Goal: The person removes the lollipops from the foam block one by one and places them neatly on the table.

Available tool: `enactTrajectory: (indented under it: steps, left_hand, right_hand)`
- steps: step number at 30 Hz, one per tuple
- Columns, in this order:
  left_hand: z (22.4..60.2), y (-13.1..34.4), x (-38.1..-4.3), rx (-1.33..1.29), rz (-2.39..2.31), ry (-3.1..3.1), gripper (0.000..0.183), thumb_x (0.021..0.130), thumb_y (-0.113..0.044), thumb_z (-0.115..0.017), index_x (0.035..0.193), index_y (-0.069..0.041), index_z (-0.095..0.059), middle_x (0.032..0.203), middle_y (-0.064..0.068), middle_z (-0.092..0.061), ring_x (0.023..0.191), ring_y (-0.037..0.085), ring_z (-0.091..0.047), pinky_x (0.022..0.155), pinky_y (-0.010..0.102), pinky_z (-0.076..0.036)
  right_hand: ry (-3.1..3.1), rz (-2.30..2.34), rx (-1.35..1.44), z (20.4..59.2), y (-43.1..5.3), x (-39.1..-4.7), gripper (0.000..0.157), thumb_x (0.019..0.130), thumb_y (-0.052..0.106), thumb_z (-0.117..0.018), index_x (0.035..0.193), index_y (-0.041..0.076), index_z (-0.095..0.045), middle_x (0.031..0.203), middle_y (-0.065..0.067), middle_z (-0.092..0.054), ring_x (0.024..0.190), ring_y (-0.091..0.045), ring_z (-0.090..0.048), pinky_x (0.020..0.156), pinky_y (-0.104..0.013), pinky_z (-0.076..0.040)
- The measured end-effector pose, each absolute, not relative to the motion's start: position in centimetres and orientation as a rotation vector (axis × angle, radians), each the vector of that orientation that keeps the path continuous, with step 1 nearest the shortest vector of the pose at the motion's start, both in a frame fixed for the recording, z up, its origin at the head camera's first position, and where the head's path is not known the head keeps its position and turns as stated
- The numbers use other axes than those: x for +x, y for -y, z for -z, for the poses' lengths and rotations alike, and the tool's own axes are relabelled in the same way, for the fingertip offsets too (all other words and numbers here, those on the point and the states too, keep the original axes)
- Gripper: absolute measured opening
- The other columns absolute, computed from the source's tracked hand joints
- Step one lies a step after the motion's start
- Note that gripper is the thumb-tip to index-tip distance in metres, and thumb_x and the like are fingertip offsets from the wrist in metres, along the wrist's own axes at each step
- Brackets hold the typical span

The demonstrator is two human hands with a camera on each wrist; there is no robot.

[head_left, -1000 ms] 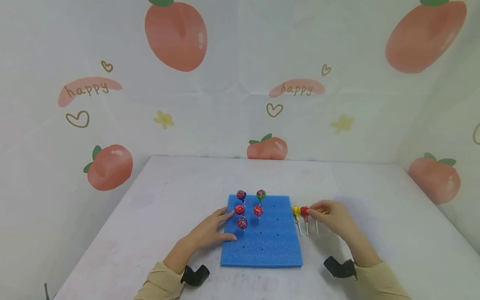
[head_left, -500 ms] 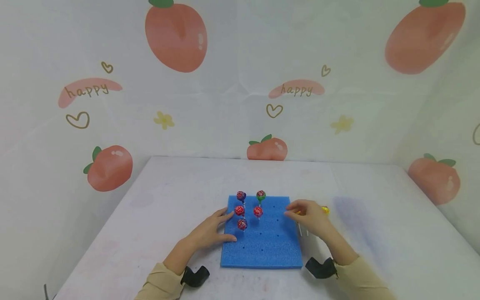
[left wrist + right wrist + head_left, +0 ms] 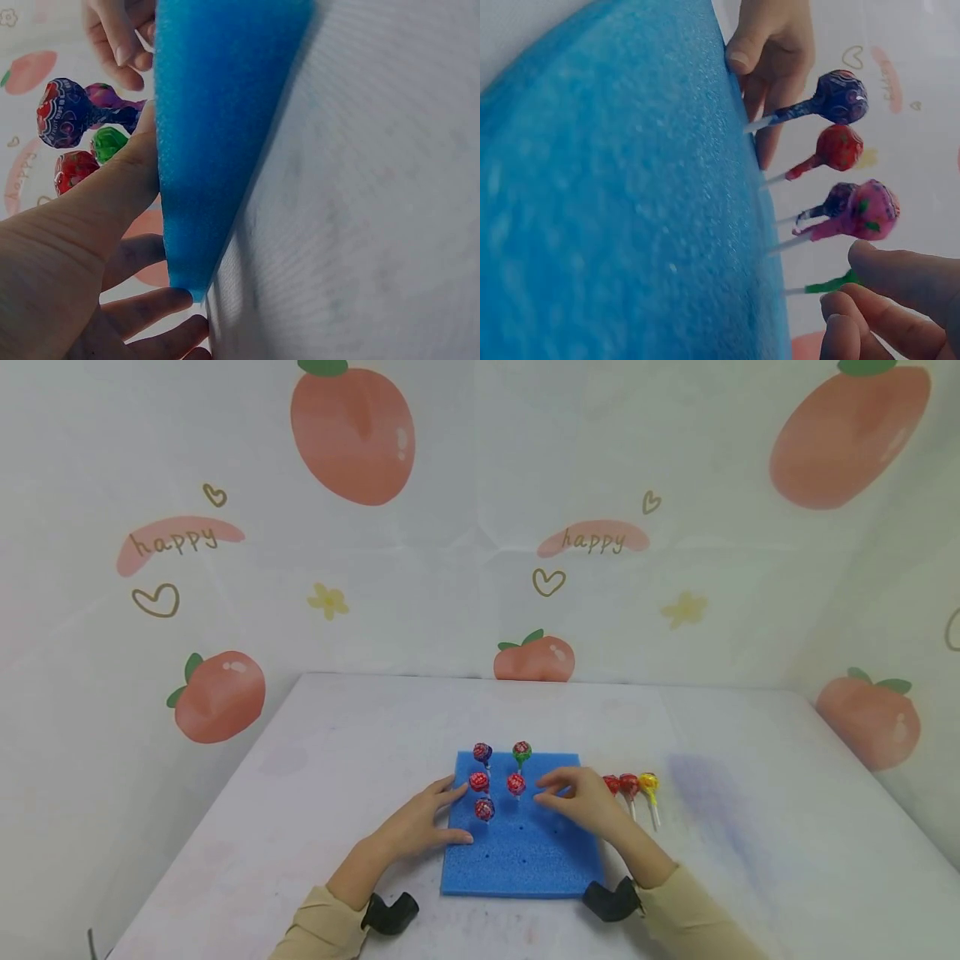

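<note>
A blue foam board (image 3: pixel 555 868) with small holes lies on the table. Several wrapped lollipops stand in it, among them a green one (image 3: pixel 521 749), a pink one (image 3: pixel 874 211), a red one (image 3: pixel 478 780) and a dark blue one (image 3: pixel 841 97). My left hand (image 3: pixel 416 822) rests at the board's left edge, fingers spread, thumb on the board. My right hand (image 3: pixel 588 800) hovers over the board's right part, its fingertips just right of the pink lollipop. In the right wrist view a gap shows between thumb and fingers, with nothing visibly held.
Right of the board lie a red lollipop (image 3: pixel 629 784) and a yellow lollipop (image 3: pixel 649 782); another red lollipop (image 3: pixel 611 783) is partly hidden by my right hand. A white table (image 3: pixel 360 735) meets a fruit-printed backdrop (image 3: pixel 450 585) behind.
My right hand has moved left from the loose lollipops to over the board. The red and yellow lollipops at the far right have come into view. My left hand has stayed put.
</note>
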State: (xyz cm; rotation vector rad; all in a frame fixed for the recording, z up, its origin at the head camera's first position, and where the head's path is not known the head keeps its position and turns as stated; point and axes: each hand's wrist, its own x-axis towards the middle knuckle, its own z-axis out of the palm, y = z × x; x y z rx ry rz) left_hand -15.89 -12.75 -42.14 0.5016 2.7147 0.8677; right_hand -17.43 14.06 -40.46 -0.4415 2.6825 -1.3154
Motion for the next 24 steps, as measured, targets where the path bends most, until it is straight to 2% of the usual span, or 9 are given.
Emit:
enactTrajectory:
  steps: [5,12,19,24]
  left_hand:
    - [42.1,12.8,-15.9,0.511,-0.873,-2.712,0.077,0.078,-0.043,-0.072,0.142,-0.012,-0.041,0.151,0.018,-0.03,0.138,0.041,-0.029,0.107,0.059,-0.032]
    - [42.1,12.8,-15.9,0.515,-0.865,-2.715,0.077,0.078,-0.044,-0.071,0.142,-0.012,-0.041,0.151,0.018,-0.03,0.138,0.041,-0.03,0.108,0.058,-0.032]
    - [42.1,12.8,-15.9,0.513,-0.86,-2.715,0.077,0.078,-0.044,-0.071,0.142,-0.013,-0.041,0.151,0.018,-0.03,0.138,0.041,-0.03,0.107,0.058,-0.033]
    - [42.0,12.8,-15.9,0.527,-0.862,-2.717,0.077,0.078,-0.044,-0.071,0.142,-0.012,-0.041,0.151,0.018,-0.031,0.138,0.041,-0.031,0.107,0.058,-0.033]
  right_hand:
    - [-2.651,1.332,-0.505,40.9,-13.5,-17.7,0.027,0.085,0.021,-0.068,0.103,0.001,-0.068,0.086,-0.009,-0.068,0.07,-0.011,-0.058,0.058,-0.017,-0.05]
    - [-2.623,1.33,-0.439,41.2,-12.7,-17.8,0.026,0.084,0.022,-0.069,0.104,0.005,-0.068,0.089,-0.006,-0.067,0.071,-0.011,-0.059,0.061,-0.02,-0.052]
    - [-2.604,1.374,-0.492,41.4,-12.2,-17.8,0.032,0.084,0.021,-0.07,0.105,-0.002,-0.066,0.089,-0.012,-0.068,0.072,-0.012,-0.061,0.058,-0.02,-0.052]
    - [-2.613,1.374,-0.492,41.5,-11.7,-17.9,0.029,0.083,0.021,-0.07,0.103,-0.001,-0.066,0.087,-0.01,-0.068,0.073,-0.012,-0.06,0.059,-0.019,-0.051]
